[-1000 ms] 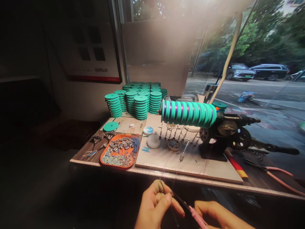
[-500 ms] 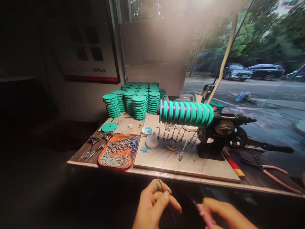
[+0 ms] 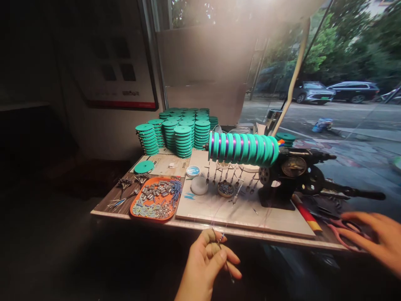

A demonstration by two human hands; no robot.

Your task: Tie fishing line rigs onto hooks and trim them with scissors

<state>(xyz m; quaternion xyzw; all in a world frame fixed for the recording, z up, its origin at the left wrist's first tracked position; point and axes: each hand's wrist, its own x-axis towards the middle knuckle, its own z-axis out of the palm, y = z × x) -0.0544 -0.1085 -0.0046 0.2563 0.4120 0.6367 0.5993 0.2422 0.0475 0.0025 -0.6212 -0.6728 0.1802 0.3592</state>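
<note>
My left hand [image 3: 206, 265] is in front of the table edge, fingers curled, pinching a thin dark needle-like rod [image 3: 228, 269] and fine line. A small blue bit [image 3: 223, 237] sits by the fingertip; tan covers wrap two fingers. At the table's right end, my right hand [image 3: 376, 234] grips the handles of pink-handled scissors [image 3: 344, 240], low over the tabletop; their blades are hard to make out. Faint line runs up from my left hand toward the row of green spools [image 3: 244, 149] mounted on a black hand-cranked winder [image 3: 294, 169].
An orange tray [image 3: 133, 211] holds sinkers and small metal parts. Behind it are stacks of green spools [image 3: 182, 142] and a loose green disc [image 3: 144, 167]. Small dishes [image 3: 199, 186] and hanging fittings occupy the board [image 3: 200, 215]. A red-yellow strip [image 3: 307, 215] lies right.
My right hand has moved right with the pink-handled scissors, from beside my left hand to the table's right end. My left hand has risen slightly, still pinching the rod and line.
</note>
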